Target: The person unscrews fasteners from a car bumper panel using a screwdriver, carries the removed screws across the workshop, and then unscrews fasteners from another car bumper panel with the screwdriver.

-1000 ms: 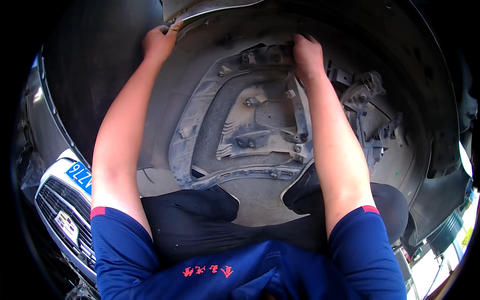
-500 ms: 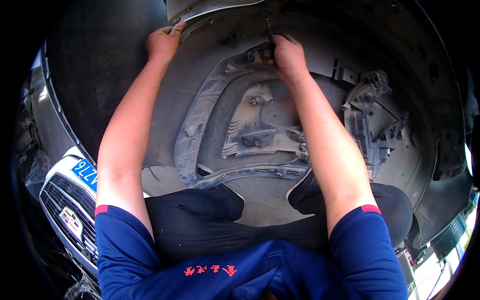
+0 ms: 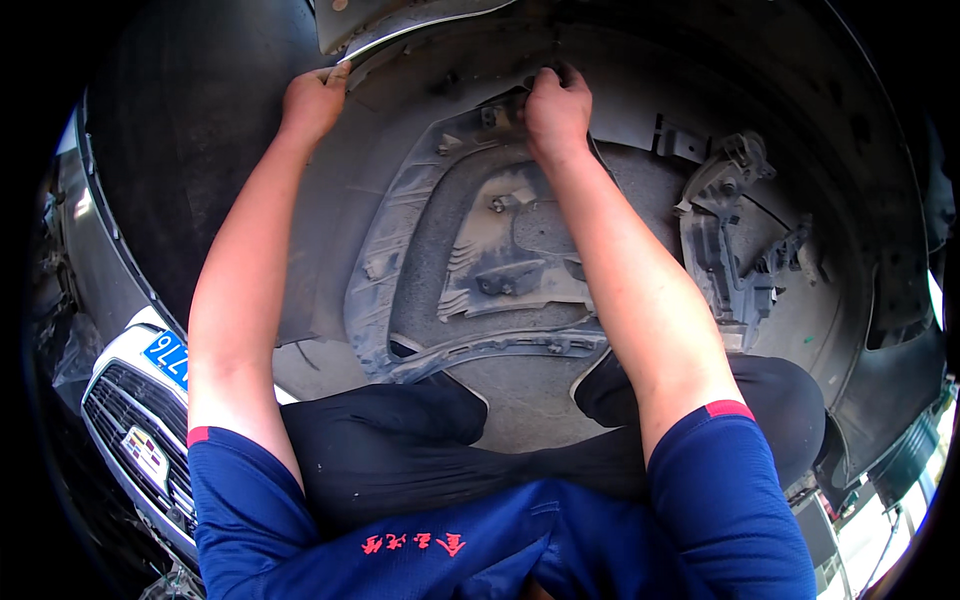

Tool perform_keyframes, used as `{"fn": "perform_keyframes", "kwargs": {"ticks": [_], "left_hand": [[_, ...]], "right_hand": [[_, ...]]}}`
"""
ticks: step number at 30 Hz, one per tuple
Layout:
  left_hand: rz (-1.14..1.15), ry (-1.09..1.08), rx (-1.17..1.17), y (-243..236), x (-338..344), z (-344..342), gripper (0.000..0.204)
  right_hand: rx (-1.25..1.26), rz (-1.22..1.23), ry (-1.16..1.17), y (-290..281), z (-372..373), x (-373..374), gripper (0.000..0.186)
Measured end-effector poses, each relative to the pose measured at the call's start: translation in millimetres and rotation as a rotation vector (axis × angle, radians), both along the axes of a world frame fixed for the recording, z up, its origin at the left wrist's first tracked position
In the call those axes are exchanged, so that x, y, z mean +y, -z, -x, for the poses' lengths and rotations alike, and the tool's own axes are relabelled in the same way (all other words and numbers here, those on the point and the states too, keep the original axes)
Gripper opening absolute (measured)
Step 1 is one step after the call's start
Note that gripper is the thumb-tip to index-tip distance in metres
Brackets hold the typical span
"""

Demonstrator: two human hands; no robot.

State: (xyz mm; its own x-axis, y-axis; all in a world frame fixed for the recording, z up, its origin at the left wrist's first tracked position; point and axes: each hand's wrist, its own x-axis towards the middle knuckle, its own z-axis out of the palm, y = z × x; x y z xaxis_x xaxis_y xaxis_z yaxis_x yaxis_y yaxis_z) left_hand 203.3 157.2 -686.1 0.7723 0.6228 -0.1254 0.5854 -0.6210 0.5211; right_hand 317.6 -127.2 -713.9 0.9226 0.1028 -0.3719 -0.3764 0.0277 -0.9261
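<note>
My left hand (image 3: 314, 104) is closed at the pale edge of a curved grey panel (image 3: 360, 22) at the top, with the thumb lying along that edge. The fingers behind the edge are hidden. To its right, my right hand (image 3: 558, 112) is closed close to the inner face of a large dark curved shell (image 3: 800, 70). Whatever its fingers pinch is dark and too small to make out. Below the right hand lies a dusty grey curved plastic frame (image 3: 372, 270), partly covered by my right forearm.
Inside the frame sits a dusty plastic bracket piece (image 3: 510, 275). More grey brackets (image 3: 715, 250) lie to the right of my forearm. A flat dark panel (image 3: 190, 130) stands at the left, above a white car front with a grille (image 3: 130, 410). My bent legs (image 3: 380, 425) are close below.
Both hands appear slightly further left in the view, and the right hand has turned a little. The whole scene has shifted slightly; both hands stay closed.
</note>
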Motion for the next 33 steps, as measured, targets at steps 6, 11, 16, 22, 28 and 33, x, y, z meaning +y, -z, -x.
{"fn": "perform_keyframes", "kwargs": {"ticks": [6,11,16,22,28,33], "left_hand": [[0.012,-0.022,0.026,-2.7,-1.9,-0.9,0.046],[-0.006,-0.001,0.031,-1.4,1.0,-0.5,0.047],[0.016,-0.014,0.011,-0.5,-3.3,-1.5,0.047],[0.037,-0.003,0.046,-3.6,6.0,3.5,0.048],[0.038,-0.027,-0.018,0.5,-3.6,-3.3,0.048],[0.036,-0.027,0.018,1.7,4.2,2.4,0.048]], "right_hand": [[-0.055,0.027,0.025,8.6,0.1,1.0,0.042],[-0.037,-0.057,0.041,7.5,0.6,2.4,0.041],[-0.01,-0.03,0.053,10.1,-1.2,0.0,0.041],[0.237,-0.307,0.062,-13.7,7.3,1.9,0.034],[0.424,-0.685,0.198,-0.3,-5.2,-11.5,0.026],[0.545,-0.848,0.241,-5.1,-1.5,-2.4,0.017]]}}
